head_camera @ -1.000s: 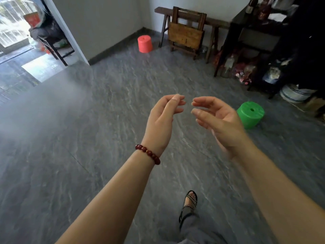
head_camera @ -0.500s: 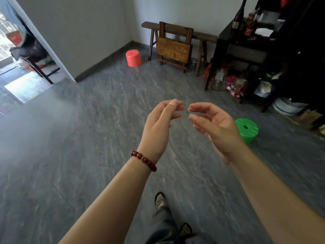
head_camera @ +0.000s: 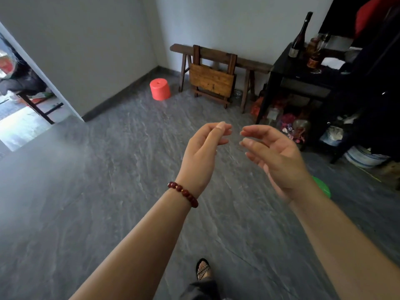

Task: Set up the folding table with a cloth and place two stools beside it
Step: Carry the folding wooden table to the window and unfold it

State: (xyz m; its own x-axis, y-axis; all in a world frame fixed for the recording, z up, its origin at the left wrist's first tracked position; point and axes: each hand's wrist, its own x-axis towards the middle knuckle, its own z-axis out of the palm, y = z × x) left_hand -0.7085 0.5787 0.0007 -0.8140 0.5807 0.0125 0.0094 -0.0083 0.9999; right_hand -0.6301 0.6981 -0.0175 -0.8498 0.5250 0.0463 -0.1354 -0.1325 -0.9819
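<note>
From the head camera, both forearms reach into the middle of the frame above a grey stone floor [head_camera: 108, 191]. The left hand [head_camera: 203, 152], with a dark red bead bracelet [head_camera: 184, 193] on its wrist, has its fingers loosely curled, thumb resting along them, and holds nothing. The right hand [head_camera: 275, 156] faces it just beside, fingers relaxed and slightly bent, also holding nothing; the fingertips of the two hands stay apart.

The folding table [head_camera: 211, 80] stands folded at upper centre, leaning upright against a long wooden bench [head_camera: 249, 61] by the far wall. A red stool [head_camera: 160, 89] sits on the floor just left of it. A green stool [head_camera: 322, 187] shows at right, mostly hidden behind the right wrist. A dark side table [head_camera: 303, 72] at upper right carries a bottle [head_camera: 299, 35]. A sandalled foot [head_camera: 202, 269] shows at the bottom.
</note>
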